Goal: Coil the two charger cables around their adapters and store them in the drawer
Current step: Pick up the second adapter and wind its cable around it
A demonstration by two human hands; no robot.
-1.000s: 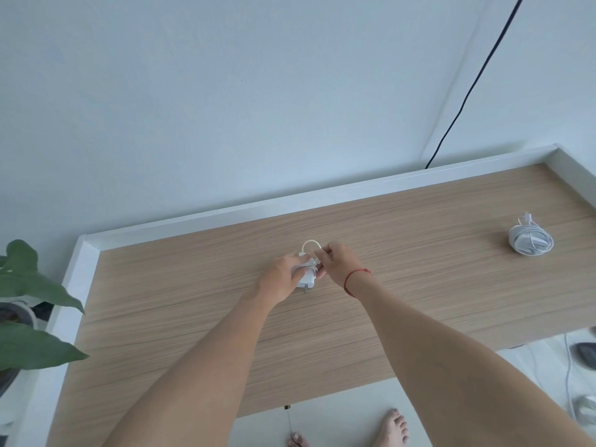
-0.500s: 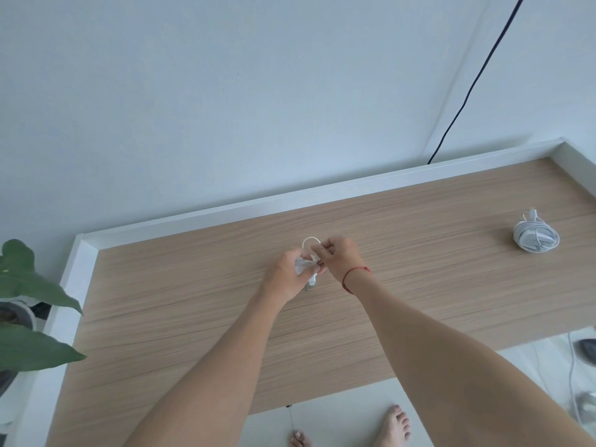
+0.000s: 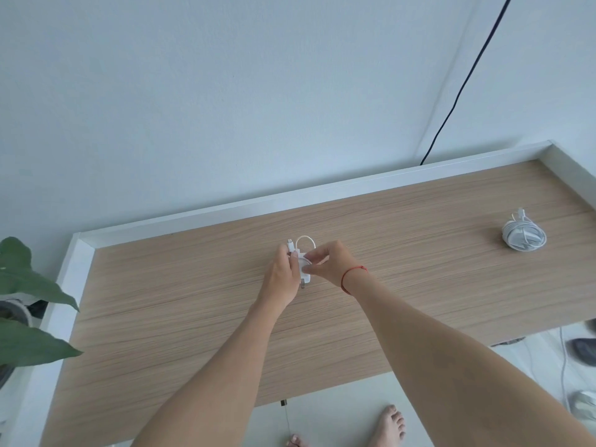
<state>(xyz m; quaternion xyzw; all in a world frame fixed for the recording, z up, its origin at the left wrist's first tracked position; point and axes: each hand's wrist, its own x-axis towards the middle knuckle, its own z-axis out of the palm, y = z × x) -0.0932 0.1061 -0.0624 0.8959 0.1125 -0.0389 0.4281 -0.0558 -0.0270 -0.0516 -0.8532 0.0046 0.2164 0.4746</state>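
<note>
Where the pale wall meets it, the wooden surface [image 3: 193,317] with its raised white rim fills the middle of the view, its 3 o'clock end cut off by the frame. Two bare forearms reach in from 6 o'clock. Green plant leaves [image 3: 29,285] poke in at 9 o'clock, their pot mostly out of frame. A thin black wire [image 3: 458,91] runs down the wall from 1 o'clock and vanishes behind the rim.

At 3 o'clock on the surface, well apart from the hands, lies the finished charger bundle [image 3: 524,237], its cable wound round it. Near the centre the left hand [image 3: 280,279] has its grip clamped round the white adapter [image 3: 304,272], held just above the wood, with much of its body hidden by fingers. The right hand [image 3: 332,264], at the adapter's 3 o'clock, pinches the cable [image 3: 304,238] – a small loop arches at 12 o'clock, ending in a connector [image 3: 290,244] beside the left fingers. How many turns are wound is hard to make out. A red string [image 3: 351,275] circles the right wrist.
</note>
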